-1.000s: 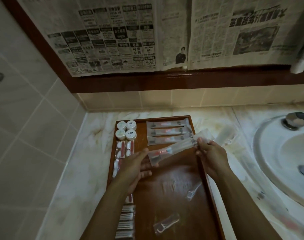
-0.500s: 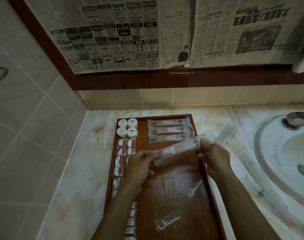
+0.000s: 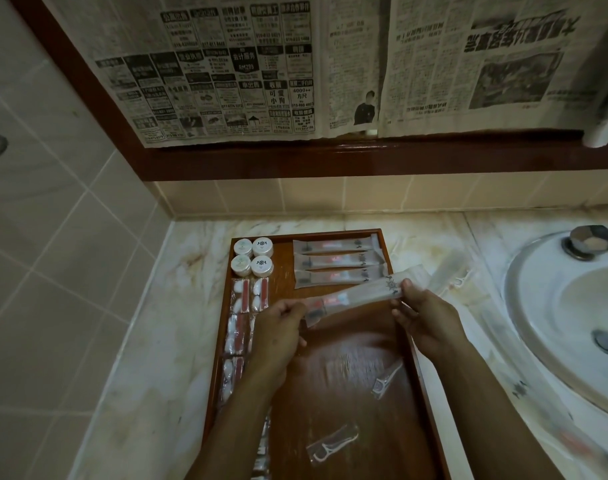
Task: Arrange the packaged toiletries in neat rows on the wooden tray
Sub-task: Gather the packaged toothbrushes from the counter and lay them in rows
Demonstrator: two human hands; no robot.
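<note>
Both hands, the left hand [image 3: 278, 327] and right hand [image 3: 424, 317], pinch the ends of a long packet [image 3: 361, 295] above the tray [image 3: 333, 368], likely about to lay it level just near the three-packet row [image 3: 337, 263].

Wooden tray [image 3: 401, 237] centre is bare wood, open to approach from the near side between both forearms. Far right corner blocked by three toothbrush packets [image 3: 337, 263] in a row; far left by four round white jars [image 3: 252, 260]; left edge lined with cotton-bud packets [image 3: 242, 299]. Two loose floss-pick packets [image 3: 332, 445] lie on the near wood. Basin [image 3: 538, 323] bounds the surface at right; tiled wall [image 3: 53, 271] at left.
</note>
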